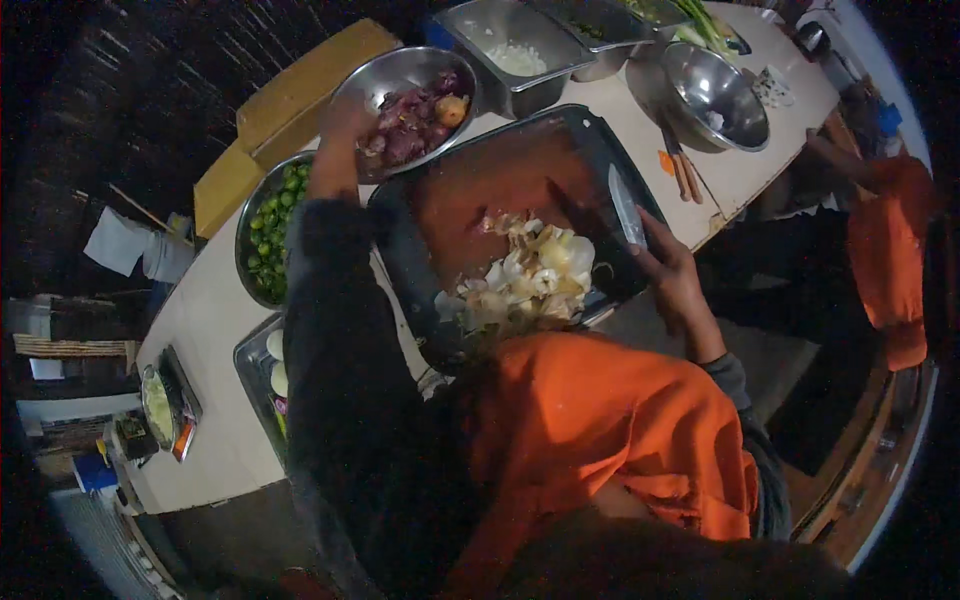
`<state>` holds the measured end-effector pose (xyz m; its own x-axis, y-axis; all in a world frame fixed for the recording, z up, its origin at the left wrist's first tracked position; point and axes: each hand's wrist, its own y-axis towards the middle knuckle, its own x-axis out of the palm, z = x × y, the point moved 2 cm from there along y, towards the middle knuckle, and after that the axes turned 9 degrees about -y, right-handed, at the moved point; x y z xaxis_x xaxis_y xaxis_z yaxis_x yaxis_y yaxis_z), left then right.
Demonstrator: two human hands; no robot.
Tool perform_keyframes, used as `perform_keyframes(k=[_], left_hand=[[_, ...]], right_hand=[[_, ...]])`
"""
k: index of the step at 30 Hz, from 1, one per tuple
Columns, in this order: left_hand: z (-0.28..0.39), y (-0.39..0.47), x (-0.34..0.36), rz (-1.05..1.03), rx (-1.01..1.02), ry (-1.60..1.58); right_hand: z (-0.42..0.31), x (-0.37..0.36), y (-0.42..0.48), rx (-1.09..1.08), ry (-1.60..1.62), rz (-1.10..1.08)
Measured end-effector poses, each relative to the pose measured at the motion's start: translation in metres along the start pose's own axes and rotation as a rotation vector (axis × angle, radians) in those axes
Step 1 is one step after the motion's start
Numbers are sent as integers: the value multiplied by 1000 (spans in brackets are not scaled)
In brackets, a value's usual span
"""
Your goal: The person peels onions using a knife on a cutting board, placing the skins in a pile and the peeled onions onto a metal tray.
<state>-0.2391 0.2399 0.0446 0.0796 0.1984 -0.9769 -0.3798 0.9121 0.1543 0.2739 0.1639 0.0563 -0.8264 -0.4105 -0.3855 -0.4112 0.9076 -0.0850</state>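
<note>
My left hand [346, 127] is blurred at the left rim of a steel bowl [459, 66] holding red onions [409, 124] and one yellowish onion or similar bulb [451, 110]; its fingers are too blurred to read. In my right hand [671, 266] is a kitchen knife [624, 202], its blade pointing up and away over the right side of a dark tray [401, 300]. A reddish-brown surface shows inside the tray. Onion skins and peelings [536, 270] lie heaped in the tray's near part, close to the orange apron [600, 405].
Left of the tray are a bowl of small green limes or similar fruit [271, 232] and a tray with white eggs or peeled onions [276, 360]. Steel pans [517, 45] stand behind. At right are an empty-looking steel bowl [712, 90], wooden-handled knives [686, 176] and a person in orange [889, 247].
</note>
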Motion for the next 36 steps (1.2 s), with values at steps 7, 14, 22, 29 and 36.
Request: perform_keyframes(k=[7, 14, 22, 29, 36], left_hand=[[96, -109, -66, -167, 82, -1940], [171, -203, -22, -680, 95, -2529], [187, -229, 10, -681, -118, -2576], [198, -239, 2, -655, -158, -2573], [207, -243, -7, -438, -49, -2356]], right_hand=[[-18, 11, 17, -60, 40, -85], [-55, 30, 23, -316, -154, -196], [-63, 43, 18, -373, -126, -174], [-66, 47, 19, -399, -151, -143], [-41, 51, 25, -341, -44, -109]])
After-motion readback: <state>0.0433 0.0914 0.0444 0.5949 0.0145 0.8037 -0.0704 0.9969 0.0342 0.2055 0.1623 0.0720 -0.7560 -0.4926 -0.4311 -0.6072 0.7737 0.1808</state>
